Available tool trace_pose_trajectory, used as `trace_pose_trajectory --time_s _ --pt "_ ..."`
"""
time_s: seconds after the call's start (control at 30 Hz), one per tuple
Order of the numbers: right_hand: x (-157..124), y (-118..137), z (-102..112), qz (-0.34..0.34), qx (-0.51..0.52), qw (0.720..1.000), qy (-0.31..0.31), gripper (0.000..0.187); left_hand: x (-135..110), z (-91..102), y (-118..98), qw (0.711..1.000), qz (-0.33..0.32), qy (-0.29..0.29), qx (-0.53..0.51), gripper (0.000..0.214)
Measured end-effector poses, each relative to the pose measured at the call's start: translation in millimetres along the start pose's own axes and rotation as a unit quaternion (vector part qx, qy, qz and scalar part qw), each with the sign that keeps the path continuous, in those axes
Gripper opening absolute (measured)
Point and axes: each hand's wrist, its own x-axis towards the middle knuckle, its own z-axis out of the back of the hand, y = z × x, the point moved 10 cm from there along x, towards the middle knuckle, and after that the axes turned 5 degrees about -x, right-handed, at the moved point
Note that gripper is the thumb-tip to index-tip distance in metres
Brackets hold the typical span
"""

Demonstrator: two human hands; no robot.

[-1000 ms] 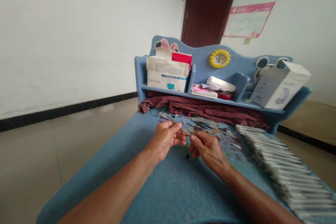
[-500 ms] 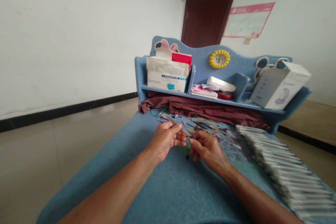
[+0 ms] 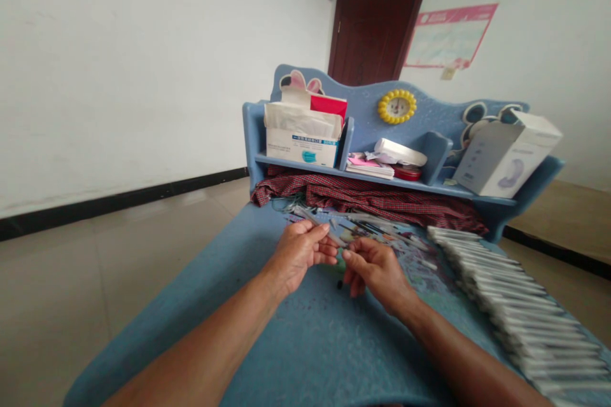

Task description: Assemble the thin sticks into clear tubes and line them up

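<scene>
– Where is the tube?
– Mid-frame, just above centre-bottom. The tube (image 3: 336,239) slants down from the upper left to the lower right, between the two hands.

– How is it held?
– The left hand (image 3: 298,255) has it pinched, thumb pressed down over the bent fingers, no gap showing. The right hand (image 3: 380,272) is at the tube's lower end, thumb and forefinger drawn nearly together.

– Does the right have hold of it as well?
– I can't tell; the end is small and blurred there, and the fingers cover what may be between them.

– What lies about them?
– A small black piece (image 3: 340,284) sits just below the gap between the hands, on the blue desk (image 3: 281,350). Loose pen parts (image 3: 377,229) are strewn behind the hands, a little right of centre. At the lower right, a long pile of pens (image 3: 520,311) runs to the frame's edge, many laid side by side.

– And behind that?
– A checked red cloth (image 3: 377,202) lies bunched across the middle, under the shelf (image 3: 305,165). On the shelf, from left to right: a mask box (image 3: 298,147), papers (image 3: 370,169), a red tin (image 3: 407,173) and a white box (image 3: 508,156). A yellow clock (image 3: 397,107) is on the shelf's back, above the papers and tin.
</scene>
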Motion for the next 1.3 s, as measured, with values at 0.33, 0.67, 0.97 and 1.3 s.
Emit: trace_pose_trajectory --time_s 0.33,0.67,0.97,1.3 --pt "-1.2 -3.3 -9.8 -0.034 0.114 0.992 0.043 0.037 -0.7 -1.8 -2.2 1.000 -0.011 0.013 0.011 0.014" --pt "-5.3 -8.3 -24.3 -0.075 0.246 0.955 0.148 0.030 -4.8 -13.5 -7.0 0.997 -0.019 0.071 -0.008 0.015" --pt "-6.0 -10.7 -24.6 -0.071 0.264 0.949 0.155 0.030 -5.7 -19.4 -7.9 0.993 -0.015 0.114 -0.035 0.018" --pt "-6.0 -9.3 -25.3 -0.059 0.241 0.958 0.141 0.033 -8.6 -19.4 -11.1 0.992 -0.031 0.119 0.006 0.019"
